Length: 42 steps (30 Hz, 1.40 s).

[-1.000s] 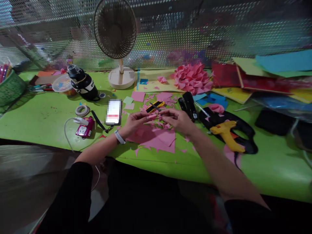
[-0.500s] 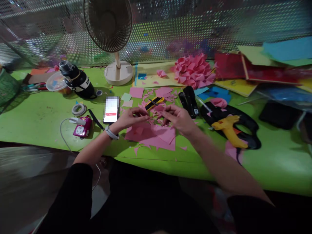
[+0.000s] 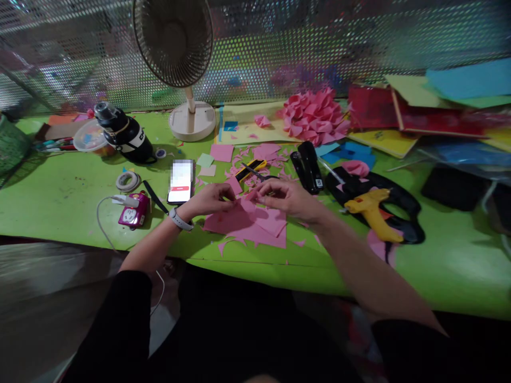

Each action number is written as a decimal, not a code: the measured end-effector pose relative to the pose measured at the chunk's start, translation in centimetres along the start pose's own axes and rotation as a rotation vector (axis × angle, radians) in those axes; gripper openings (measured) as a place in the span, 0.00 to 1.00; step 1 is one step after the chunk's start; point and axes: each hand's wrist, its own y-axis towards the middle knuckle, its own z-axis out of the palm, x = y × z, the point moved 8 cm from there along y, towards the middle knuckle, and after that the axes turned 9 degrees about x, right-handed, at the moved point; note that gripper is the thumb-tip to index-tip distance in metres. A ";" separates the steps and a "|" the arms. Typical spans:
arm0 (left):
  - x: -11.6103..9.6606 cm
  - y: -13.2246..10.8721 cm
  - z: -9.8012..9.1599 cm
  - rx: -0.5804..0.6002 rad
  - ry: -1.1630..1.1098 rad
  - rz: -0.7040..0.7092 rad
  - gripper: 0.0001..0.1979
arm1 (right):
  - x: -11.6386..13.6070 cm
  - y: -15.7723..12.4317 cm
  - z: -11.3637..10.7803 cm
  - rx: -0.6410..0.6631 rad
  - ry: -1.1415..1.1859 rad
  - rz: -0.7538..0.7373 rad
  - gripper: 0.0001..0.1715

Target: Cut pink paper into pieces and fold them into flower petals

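My left hand (image 3: 211,200) and my right hand (image 3: 282,194) meet over a heap of pink paper sheets (image 3: 255,226) on the green table (image 3: 59,197). Both hands pinch a small pink paper piece (image 3: 250,195) between their fingertips. A white band sits on my left wrist. Pink scraps (image 3: 255,159) lie scattered just beyond the hands, around a yellow and black cutter (image 3: 251,169).
A phone (image 3: 181,181), a tape roll (image 3: 128,181), a pink gadget with white cable (image 3: 130,215), a black bottle (image 3: 123,134) and a fan (image 3: 179,64) stand left. A black stapler (image 3: 307,166), a yellow glue gun (image 3: 373,213), a pink paper flower (image 3: 315,117) and stacked coloured sheets (image 3: 439,106) lie right.
My hands spread slightly apart half a second ago, then closed together again lower over the pink sheets. The view shifted a little to the right.
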 end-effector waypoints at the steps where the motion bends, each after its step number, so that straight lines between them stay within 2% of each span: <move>1: 0.2 0.1 0.3 0.003 -0.087 0.005 0.07 | 0.2 0.0 0.4 0.016 -0.032 -0.027 0.13; 3: 0.6 0.4 1.0 0.023 -0.278 0.006 0.09 | 0.1 0.1 1.2 0.051 -0.105 -0.029 0.13; 5: 0.9 0.7 1.7 0.054 -0.438 0.016 0.10 | -0.5 0.2 1.9 0.090 -0.147 0.034 0.14; 7: 1.1 0.9 2.1 0.067 -0.511 0.035 0.11 | -1.1 0.3 2.4 0.119 -0.146 0.087 0.15; 11: 1.8 1.2 1.9 0.038 -0.519 0.031 0.13 | -1.4 0.4 2.4 0.103 -0.103 0.092 0.14; 15: 2.2 1.3 2.1 0.057 -0.564 0.017 0.14 | -2.2 0.5 1.7 0.056 -0.036 0.137 0.15; 18: 2.1 1.3 2.2 0.066 -0.580 0.016 0.16 | -2.6 0.4 1.6 0.070 -0.006 0.173 0.16; 26: 1.9 1.1 2.3 0.076 -0.455 -0.002 0.14 | -2.1 0.5 1.5 0.045 -0.070 0.130 0.13; 34: 0.8 0.9 2.6 0.113 -0.452 -0.007 0.15 | -1.7 0.6 1.4 0.017 -0.150 0.105 0.10; 38: 1.3 1.0 3.2 0.111 -0.517 -0.038 0.16 | -1.8 0.5 1.5 0.015 -0.228 0.114 0.10; 42: 2.5 1.4 3.5 0.048 -0.482 -0.049 0.14 | -2.0 0.6 1.5 0.012 -0.260 0.114 0.09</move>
